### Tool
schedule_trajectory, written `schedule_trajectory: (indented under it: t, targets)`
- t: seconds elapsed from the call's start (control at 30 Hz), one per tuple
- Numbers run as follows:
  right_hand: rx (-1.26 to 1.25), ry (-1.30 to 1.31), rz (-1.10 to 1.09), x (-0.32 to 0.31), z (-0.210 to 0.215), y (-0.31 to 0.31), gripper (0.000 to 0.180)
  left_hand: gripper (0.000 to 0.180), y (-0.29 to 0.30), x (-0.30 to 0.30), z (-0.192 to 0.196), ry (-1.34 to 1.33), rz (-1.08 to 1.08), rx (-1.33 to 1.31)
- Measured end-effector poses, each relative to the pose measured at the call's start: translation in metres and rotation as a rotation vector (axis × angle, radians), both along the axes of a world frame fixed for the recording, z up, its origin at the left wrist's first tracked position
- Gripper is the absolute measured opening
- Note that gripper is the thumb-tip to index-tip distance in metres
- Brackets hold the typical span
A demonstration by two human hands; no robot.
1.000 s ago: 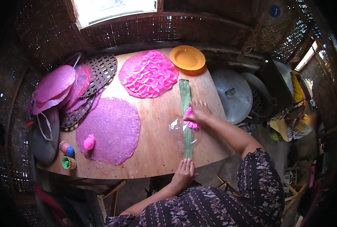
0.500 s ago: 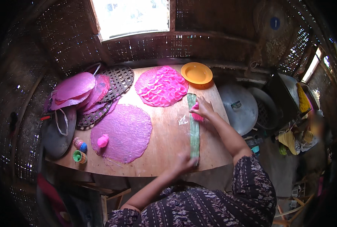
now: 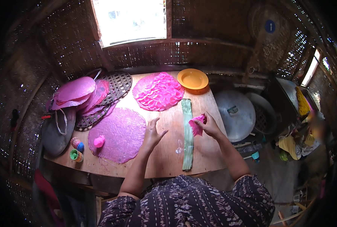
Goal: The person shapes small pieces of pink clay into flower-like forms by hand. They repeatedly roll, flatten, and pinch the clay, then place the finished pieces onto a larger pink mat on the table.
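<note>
The small pink piece (image 3: 196, 126) is bright pink, thin and crinkly, like a soft wavy petal. It is pinched at its top edge and hangs down, a bit bunched up. It sits just to the right of the long green leaf strip (image 3: 187, 134), almost touching its edge, near the middle of the strip. The long green leaf strip is flat and narrow with pale stripes running along it. It lies straight on the wooden table (image 3: 167, 153), pointing away from the person, its near end by the table's front edge.
</note>
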State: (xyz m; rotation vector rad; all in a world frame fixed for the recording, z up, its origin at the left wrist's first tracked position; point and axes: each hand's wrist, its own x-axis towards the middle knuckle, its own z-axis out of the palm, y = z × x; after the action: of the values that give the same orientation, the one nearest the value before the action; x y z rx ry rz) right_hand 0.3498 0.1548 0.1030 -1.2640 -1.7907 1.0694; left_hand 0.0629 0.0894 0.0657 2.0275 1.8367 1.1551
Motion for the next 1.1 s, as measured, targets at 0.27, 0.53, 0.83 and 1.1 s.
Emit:
schedule_trajectory:
  t: [0.27, 0.53, 0.83, 1.1]
  targets:
    - [-0.115, 0.172, 0.179, 0.008, 0.007, 0.015, 0.036, 0.044, -0.003, 0.024, -0.030, -1.261, -0.411, -0.754]
    - [0.093, 0.188, 0.138, -0.017, 0.009, 0.025, 0.027, 0.054, -0.006, 0.014, 0.000, -0.324, 0.091, -0.159]
    - [0.108, 0.245, 0.148, -0.072, -0.016, 0.026, 0.029, 0.104, -0.009, 0.049, 0.015, -1.935, -0.353, -0.580]
    - [-0.030, 0.376, 0.185, -0.081, -0.035, 0.042, 0.030, 0.092, -0.007, 0.043, 0.023, -1.933, -0.263, -0.609]
